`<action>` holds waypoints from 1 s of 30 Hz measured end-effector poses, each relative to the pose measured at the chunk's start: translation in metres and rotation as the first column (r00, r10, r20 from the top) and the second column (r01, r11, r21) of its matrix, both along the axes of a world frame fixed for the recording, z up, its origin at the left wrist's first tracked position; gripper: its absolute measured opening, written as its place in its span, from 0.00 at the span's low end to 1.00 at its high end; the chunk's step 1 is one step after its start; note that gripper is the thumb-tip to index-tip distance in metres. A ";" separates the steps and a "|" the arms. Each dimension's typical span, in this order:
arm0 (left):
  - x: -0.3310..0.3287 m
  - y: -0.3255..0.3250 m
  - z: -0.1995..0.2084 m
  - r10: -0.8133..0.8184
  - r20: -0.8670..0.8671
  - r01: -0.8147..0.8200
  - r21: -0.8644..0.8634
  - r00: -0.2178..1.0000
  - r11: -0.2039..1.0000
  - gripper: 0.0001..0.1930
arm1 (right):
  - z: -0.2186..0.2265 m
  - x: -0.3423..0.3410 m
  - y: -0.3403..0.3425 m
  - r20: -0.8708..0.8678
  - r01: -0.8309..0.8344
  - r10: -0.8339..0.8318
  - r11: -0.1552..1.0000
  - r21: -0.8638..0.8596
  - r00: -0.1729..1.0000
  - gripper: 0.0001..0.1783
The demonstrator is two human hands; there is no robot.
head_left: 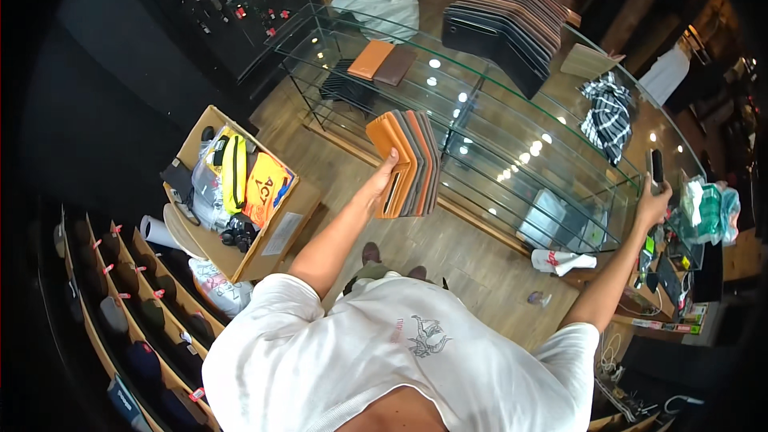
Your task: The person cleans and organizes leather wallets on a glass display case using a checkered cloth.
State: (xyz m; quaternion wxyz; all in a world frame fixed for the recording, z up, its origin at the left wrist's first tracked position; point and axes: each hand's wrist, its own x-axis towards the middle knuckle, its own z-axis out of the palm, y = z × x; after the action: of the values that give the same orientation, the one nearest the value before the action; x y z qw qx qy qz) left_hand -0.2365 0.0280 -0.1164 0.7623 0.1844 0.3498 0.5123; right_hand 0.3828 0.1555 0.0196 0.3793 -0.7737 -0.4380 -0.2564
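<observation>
My left hand [382, 179] grips a stack of bifold wallets [416, 162], tan on the near side with grey, brown and orange ones behind. They stand partly opened in a V, in front of the glass display case. Out to the right, my right hand [654, 204] is closed around the lower end of a dark oblong object [657, 166] above the case's right end; its kind is unclear. On the glass top lies a long row of folded wallets [508, 28], black to brown. An orange wallet [370, 58] and a dark brown wallet [395, 66] lie side by side further left.
The glass display case [496, 124] spans the front. A cardboard box [264, 252] with yellow and orange packets stands at the left, beside shelves of caps [114, 314]. A checked cloth [608, 120], a white cloth [380, 2] and green plastic bags [708, 214] lie around the counter.
</observation>
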 end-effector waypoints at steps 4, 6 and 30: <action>-0.006 0.003 -0.023 0.152 -0.069 -0.149 0.041 0.986 0.988 0.46 | 0.008 -0.121 -0.050 -0.180 -0.353 0.406 0.897 0.264 0.896 0.22; 0.000 0.006 -0.026 0.216 -0.068 -0.214 0.039 0.974 0.976 0.45 | -0.010 -0.244 -0.098 -0.488 -0.588 0.624 0.770 0.248 0.611 0.17; -0.162 0.004 -0.113 0.350 -0.146 -0.336 0.113 0.925 0.935 0.38 | -0.172 -0.556 -0.099 -0.938 -0.804 0.192 0.483 0.347 -0.290 0.34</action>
State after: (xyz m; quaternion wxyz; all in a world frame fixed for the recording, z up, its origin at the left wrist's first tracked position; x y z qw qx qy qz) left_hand -0.3989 0.0318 -0.2293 0.6211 0.1943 0.4157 0.6354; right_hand -0.1736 0.0568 -0.1527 0.4366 -0.4841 -0.3988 0.6449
